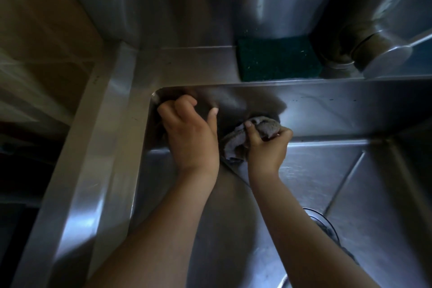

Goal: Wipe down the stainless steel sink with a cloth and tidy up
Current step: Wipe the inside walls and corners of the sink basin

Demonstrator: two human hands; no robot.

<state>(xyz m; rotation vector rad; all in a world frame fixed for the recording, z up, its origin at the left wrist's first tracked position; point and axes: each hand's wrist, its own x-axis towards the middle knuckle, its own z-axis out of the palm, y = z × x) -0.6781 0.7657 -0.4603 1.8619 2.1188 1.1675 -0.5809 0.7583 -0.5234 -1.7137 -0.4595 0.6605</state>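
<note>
Here the right grip (266, 147) closes tight around 1 grey cloth (268, 127): fingers and thumb curl over the bunched top, and the loose end hangs out to the left of the knuckles, toward the other hand. The cloth sits between this grip and the back wall of the 1 stainless steel sink (350, 110), pressed against that wall low down, near where it meets the floor of the basin.

Taking the 1 green scouring pad (275, 58) as the marker: the pad lies flat on the rim behind the basin. The cloth is directly in front of it and lower, inside the basin. The left grip (191, 138) is in front of the pad and well to its left, in the back left corner of the basin. Its fingers are curled in with the thumb stretched out along the back wall, near the cloth but apart from it. Whether anything is under those fingers I cannot tell, since the corner is in shadow.

1 tap base (374, 54), blurred, stands just right of the pad. 1 drain (327, 224) lies far in front of the pad and a little right, partly covered by the right forearm.

2 hands in all, both inside the basin.
</note>
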